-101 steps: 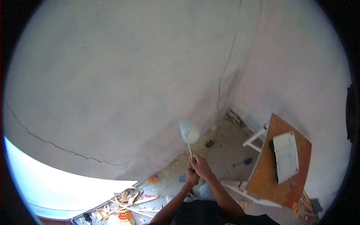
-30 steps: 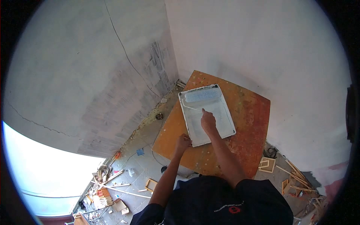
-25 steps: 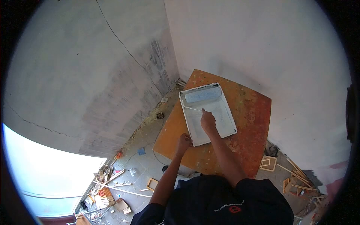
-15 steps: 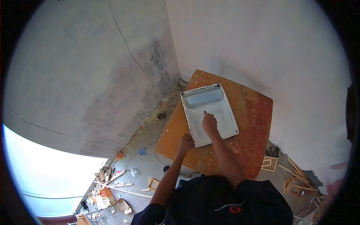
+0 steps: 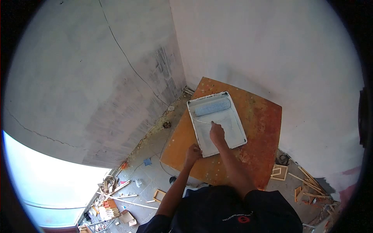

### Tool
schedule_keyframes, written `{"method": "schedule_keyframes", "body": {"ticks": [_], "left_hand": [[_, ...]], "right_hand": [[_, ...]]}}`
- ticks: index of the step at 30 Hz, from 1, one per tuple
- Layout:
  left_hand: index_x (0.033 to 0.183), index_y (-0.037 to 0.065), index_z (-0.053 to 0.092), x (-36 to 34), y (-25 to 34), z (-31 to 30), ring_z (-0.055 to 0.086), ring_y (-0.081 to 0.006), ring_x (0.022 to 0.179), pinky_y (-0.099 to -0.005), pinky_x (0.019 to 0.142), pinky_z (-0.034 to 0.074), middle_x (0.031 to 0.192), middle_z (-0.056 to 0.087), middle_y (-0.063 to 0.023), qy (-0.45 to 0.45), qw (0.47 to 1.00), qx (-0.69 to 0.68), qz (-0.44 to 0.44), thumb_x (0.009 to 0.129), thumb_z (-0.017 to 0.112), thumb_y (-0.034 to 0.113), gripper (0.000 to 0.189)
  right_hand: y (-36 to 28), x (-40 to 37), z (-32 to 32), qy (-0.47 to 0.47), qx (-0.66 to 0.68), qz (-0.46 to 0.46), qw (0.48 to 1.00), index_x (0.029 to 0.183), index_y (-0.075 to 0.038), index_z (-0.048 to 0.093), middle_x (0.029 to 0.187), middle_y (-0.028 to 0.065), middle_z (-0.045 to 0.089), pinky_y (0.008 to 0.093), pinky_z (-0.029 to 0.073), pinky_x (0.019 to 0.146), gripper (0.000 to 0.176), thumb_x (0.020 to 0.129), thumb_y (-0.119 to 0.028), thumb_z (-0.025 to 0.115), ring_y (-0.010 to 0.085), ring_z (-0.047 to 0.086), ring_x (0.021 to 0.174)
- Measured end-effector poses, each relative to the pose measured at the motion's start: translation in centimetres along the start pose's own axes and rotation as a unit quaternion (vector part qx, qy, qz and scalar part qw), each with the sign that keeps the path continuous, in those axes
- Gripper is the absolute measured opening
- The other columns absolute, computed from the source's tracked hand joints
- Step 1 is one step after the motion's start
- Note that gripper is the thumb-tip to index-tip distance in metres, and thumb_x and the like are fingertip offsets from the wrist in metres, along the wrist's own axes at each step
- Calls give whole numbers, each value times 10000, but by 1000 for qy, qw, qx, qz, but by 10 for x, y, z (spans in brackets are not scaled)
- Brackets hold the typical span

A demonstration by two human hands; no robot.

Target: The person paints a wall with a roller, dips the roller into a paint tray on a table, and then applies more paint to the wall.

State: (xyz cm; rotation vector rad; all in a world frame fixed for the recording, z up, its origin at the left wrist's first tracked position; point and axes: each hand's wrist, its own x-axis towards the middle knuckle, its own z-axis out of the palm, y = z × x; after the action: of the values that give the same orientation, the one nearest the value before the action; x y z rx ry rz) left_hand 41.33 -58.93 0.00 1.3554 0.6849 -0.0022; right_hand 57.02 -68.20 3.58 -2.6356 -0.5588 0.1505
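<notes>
My right hand [image 5: 217, 133] grips the handle of a paint roller [image 5: 212, 106], whose pale blue sleeve lies across the far end of a white paint tray [image 5: 233, 128]. The tray sits on a paint-spattered orange board [image 5: 259, 124]. My left hand [image 5: 192, 152] rests closed on the tray's near left corner, holding its rim. Both arms reach forward from my dark shirt.
The board stands in a room corner between a grey streaked wall [image 5: 97, 85] with a thin cable [image 5: 128, 62] on it and a white wall [image 5: 279, 50]. Wood scraps and frames [image 5: 279, 171] litter the floor at right; debris and slats [image 5: 116, 194] lie at lower left.
3.4 s ago both hands held the roller up near the grey wall. Since then the roller has come down into the tray, and over the last second it rolled slightly toward me.
</notes>
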Motion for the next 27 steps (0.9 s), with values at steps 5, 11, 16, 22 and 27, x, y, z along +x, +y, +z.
{"method": "schedule_keyframes", "body": {"ticks": [5,11,16,22,27], "left_hand": [[894,-9,525,3,-6,-1,605,-186,593,-305,513,490,705,598,-128,5,999,41,28,717,625,-8,203],[898,7,535,-8,5,8,618,-189,642,-317,565,491,740,623,-120,30,996,79,12,709,641,17,218],[914,5,529,12,-34,12,616,-169,635,-297,534,506,748,617,-117,45,991,81,91,727,637,11,216],[911,3,538,7,-29,17,607,-170,636,-297,530,506,738,611,-109,78,993,65,67,715,639,-7,221],[866,16,566,11,-35,16,617,-174,653,-306,564,487,737,633,-97,81,995,49,35,689,655,33,199]], "right_hand": [[4,6,10,2,-21,-3,1000,988,-3,565,864,191,595,406,518,675,239,885,-127,388,327,613,795],[15,16,20,-18,-2,-7,1000,971,-17,569,885,198,598,436,508,708,239,867,-127,385,360,609,818],[7,14,-6,-32,14,24,999,936,-24,581,886,205,603,443,503,720,229,859,-139,398,378,606,830],[24,4,-1,-43,-3,-13,999,983,-44,573,846,203,604,443,504,715,222,838,-119,423,376,606,810],[30,-25,-4,-52,-13,-15,998,1120,-57,538,824,194,596,421,511,699,313,827,-99,434,362,601,797]]}}
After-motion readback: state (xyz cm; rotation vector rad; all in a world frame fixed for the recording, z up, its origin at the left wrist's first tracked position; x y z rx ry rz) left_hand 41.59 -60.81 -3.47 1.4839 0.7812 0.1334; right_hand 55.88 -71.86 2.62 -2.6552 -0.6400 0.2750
